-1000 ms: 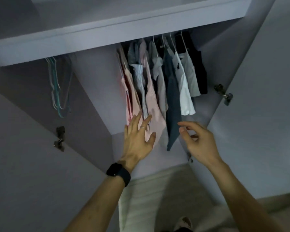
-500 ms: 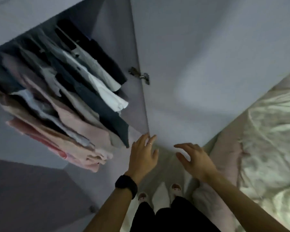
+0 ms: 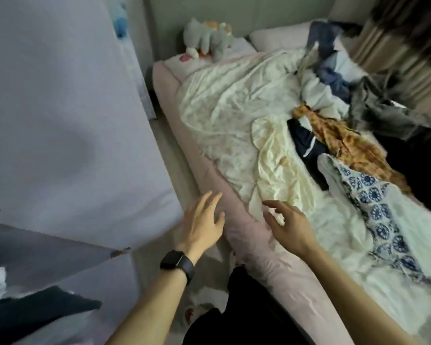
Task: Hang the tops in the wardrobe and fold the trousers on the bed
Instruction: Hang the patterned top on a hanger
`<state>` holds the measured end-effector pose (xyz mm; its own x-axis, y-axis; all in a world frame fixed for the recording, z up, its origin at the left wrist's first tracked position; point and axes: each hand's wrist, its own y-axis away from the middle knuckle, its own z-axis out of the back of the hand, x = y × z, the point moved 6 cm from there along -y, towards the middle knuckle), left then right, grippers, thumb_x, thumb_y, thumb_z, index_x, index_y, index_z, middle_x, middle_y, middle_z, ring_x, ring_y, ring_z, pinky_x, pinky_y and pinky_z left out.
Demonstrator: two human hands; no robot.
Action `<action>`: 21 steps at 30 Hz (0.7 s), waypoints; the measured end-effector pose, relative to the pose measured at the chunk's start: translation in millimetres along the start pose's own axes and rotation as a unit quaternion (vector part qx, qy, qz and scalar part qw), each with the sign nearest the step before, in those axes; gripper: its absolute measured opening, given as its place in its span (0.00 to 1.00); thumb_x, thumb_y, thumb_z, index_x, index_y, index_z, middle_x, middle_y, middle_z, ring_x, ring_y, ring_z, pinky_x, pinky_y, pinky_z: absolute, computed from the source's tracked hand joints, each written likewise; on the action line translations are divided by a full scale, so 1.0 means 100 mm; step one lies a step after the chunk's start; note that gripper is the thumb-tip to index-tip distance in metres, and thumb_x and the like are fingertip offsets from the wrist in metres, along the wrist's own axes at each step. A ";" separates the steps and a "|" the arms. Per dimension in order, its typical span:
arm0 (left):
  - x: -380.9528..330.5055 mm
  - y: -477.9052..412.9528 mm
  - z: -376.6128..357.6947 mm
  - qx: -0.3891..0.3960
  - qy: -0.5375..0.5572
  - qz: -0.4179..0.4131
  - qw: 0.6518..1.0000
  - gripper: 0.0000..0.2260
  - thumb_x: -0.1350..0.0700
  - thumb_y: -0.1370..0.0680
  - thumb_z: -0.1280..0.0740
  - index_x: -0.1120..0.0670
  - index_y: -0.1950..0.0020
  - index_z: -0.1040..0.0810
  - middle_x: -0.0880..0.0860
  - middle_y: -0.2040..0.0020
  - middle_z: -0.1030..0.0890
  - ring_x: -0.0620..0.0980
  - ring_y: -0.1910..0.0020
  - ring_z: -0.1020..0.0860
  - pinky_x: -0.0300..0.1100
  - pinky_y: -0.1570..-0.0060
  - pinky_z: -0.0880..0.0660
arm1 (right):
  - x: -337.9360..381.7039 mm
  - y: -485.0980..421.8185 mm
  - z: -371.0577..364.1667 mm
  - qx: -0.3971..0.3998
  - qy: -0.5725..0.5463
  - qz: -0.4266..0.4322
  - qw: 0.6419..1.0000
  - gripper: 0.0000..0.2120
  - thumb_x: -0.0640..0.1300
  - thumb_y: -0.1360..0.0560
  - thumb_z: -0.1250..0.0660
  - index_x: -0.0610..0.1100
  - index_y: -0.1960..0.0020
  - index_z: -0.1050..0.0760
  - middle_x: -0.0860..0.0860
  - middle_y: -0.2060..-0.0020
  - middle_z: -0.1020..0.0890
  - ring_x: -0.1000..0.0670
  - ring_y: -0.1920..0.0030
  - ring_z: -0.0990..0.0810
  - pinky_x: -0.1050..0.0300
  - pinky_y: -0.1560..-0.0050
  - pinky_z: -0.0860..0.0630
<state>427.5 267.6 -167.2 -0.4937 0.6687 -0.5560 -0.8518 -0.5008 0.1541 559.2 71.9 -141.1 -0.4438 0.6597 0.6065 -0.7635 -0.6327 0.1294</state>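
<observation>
Both hands reach out low in the middle of the frame, above the near edge of the bed (image 3: 271,265). The left hand (image 3: 204,225) has its fingers straight and close together, its grip wide and empty; a black watch (image 3: 177,263) sits on the wrist. The right hand (image 3: 289,227) is just to the right of it, fingers spread and loosely bent, its grip also wide with nothing in it. Whether either hand touches the mattress cannot be told.

The bed runs from the lower right toward the upper middle, its pink edge bare and a crumpled cream duvet (image 3: 234,120) over most of it. The clothes lie in a loose heap along the right side of the frame, well apart from both hands. A blue-and-white patterned garment (image 3: 373,207) is lowest. An orange patterned garment (image 3: 346,143) lies above it, with a dark navy garment (image 3: 306,143) just left of the orange one. A grey garment (image 3: 373,110) lies further right, and a blue and white bundle (image 3: 331,78) toward the upper right. Which are tops and which trousers cannot be told. A grey plush toy (image 3: 207,38) lies at the upper middle.

The wardrobe door (image 3: 60,120) fills the left of the frame, with a hinge (image 3: 120,252) low on it. In the lower left corner a dark hanging garment (image 3: 35,310) shows, blurred.
</observation>
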 end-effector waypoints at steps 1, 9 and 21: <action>-0.15 -0.06 -0.11 0.021 0.001 -0.019 1.000 0.25 0.47 0.17 0.39 0.46 0.20 0.37 0.48 0.20 0.38 0.52 0.24 0.36 0.49 0.26 0.38 | -0.16 0.07 0.10 -0.014 -0.005 -0.027 1.000 0.14 0.52 0.20 0.34 0.56 0.35 0.22 0.55 0.40 0.19 0.49 0.41 0.22 0.53 0.40 0.25; -1.09 -0.85 -0.67 0.088 -0.083 -0.131 0.984 0.24 0.49 0.20 0.36 0.49 0.23 0.32 0.51 0.24 0.33 0.54 0.27 0.33 0.48 0.28 0.37 | -1.16 0.12 0.59 -0.096 -0.092 -0.140 0.981 0.13 0.50 0.20 0.33 0.57 0.36 0.23 0.59 0.43 0.22 0.53 0.45 0.20 0.53 0.43 0.24; -2.11 -2.49 -1.40 0.147 -0.155 -0.134 0.968 0.26 0.47 0.17 0.40 0.46 0.20 0.40 0.49 0.19 0.42 0.49 0.21 0.43 0.52 0.23 0.45 | -2.63 -1.11 1.29 -0.081 -0.117 -0.196 0.970 0.14 0.50 0.19 0.33 0.52 0.34 0.24 0.54 0.39 0.20 0.54 0.48 0.22 0.57 0.48 0.27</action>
<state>768.2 174.3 -202.2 -0.2376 0.9085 -0.3438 -0.9471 -0.1381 0.2897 821.5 -83.9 -213.7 0.0005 0.7148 0.6994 -0.9247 -0.2660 0.2725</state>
